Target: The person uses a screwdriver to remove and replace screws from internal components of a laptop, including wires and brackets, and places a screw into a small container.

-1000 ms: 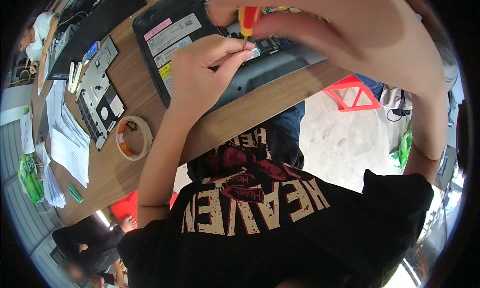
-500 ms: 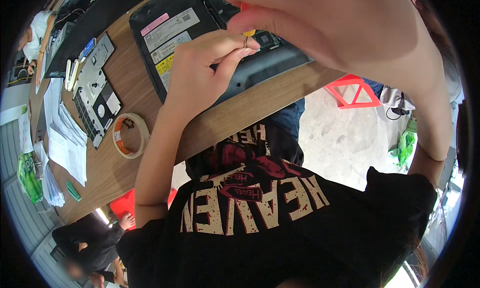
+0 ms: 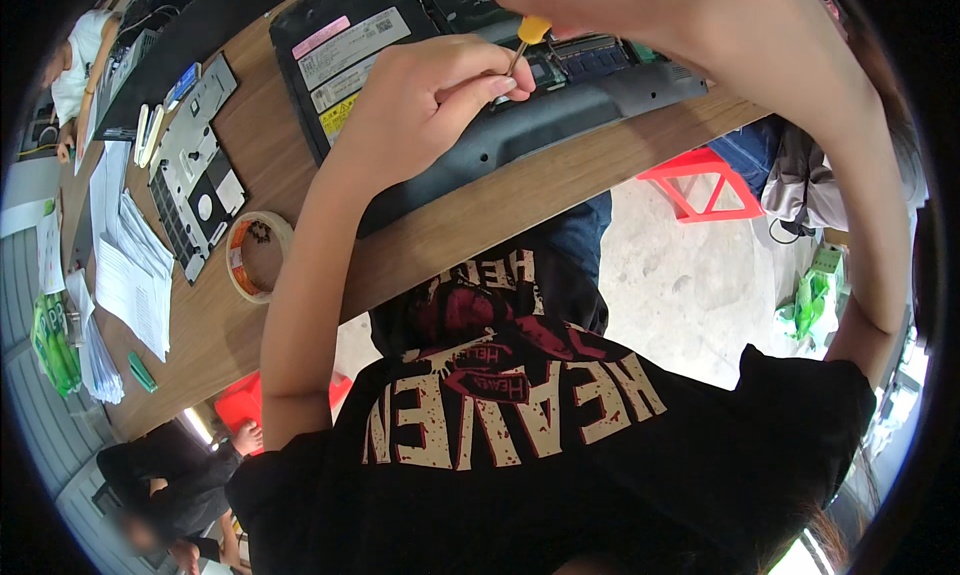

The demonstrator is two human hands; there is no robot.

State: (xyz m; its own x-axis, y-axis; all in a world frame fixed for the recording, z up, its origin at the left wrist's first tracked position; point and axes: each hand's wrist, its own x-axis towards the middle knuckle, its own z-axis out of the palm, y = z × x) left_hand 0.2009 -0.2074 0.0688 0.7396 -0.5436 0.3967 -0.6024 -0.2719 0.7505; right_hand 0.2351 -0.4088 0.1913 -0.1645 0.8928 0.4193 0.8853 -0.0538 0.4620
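The left hand [image 3: 425,95] pinches the shaft of a screwdriver [image 3: 534,30], its long axis slanting, yellow handle up and right, over an upturned laptop [image 3: 545,130] on the surface [image 3: 265,125]. The right hand [image 3: 690,20] arches above the handle; whether it grips, I cannot tell. Pink, white and yellow labels [image 3: 352,51] mark the laptop's left end.
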